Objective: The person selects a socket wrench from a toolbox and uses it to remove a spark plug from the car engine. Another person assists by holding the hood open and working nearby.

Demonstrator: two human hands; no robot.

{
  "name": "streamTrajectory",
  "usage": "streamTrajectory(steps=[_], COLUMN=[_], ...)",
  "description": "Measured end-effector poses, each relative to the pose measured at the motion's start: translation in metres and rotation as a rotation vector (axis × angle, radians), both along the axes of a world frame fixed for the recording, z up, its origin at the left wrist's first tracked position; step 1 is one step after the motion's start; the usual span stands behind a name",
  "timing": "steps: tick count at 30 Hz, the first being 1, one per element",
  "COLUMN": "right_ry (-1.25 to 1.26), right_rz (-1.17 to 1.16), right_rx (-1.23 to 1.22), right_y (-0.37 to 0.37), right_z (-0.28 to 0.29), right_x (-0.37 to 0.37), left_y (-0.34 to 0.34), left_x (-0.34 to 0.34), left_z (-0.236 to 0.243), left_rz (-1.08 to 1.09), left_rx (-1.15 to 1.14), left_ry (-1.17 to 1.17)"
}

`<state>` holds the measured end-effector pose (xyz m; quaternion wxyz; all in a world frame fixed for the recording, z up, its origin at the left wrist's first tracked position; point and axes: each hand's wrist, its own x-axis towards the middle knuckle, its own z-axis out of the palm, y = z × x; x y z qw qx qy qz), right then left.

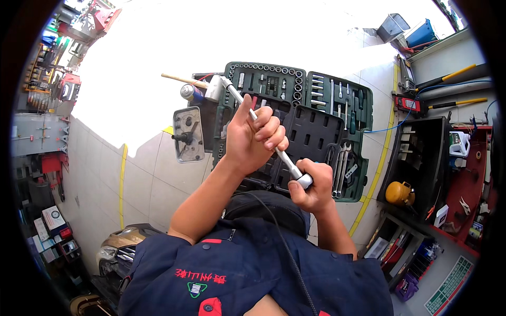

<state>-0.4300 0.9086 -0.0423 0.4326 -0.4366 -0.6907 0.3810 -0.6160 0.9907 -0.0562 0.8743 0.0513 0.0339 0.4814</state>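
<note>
Over an open dark green tool case (367, 113), I hold a long chrome socket wrench (284, 158) slantwise. My left hand (253, 134) is closed around its bar, with the thumb pointing up along it. My right hand (319, 187) is wrapped about the thicker lower end, beside a round, ratchet-like head. The far end of the wrench, at upper left, ends in an angled piece. Rows of sockets (269, 68) fill the case's far part. Several combination wrenches (341, 171) lie at its right. My hands and forearms hide part of the black inner tray (315, 134).
Left of the case are a white-headed mallet (184, 80) with a wooden handle, a spray can (191, 93) and a grey metal pan (188, 150). A black cabinet (416, 174) stands at right, crowded shelves at left. A blue hose (387, 129) runs right of the case.
</note>
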Motion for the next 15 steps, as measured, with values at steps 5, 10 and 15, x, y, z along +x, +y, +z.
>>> streamTrajectory(steps=[5,10,15], right_ry=[0.227,0.285,0.243], right_rz=[-0.202,-0.241,-0.26], right_rx=[-0.321,-0.426,-0.421], right_y=[-0.009,-0.008,-0.01], right_z=[0.005,-0.005,-0.016], right_x=[0.028,0.055,0.064], left_y=[-0.02,-0.061,-0.072], left_x=[-0.035,-0.064,-0.052], left_z=[-0.064,-0.159,-0.171], left_rz=[0.044,0.088,0.072], left_rx=[0.37,1.05,1.013], left_ry=[1.321,2.211,2.392])
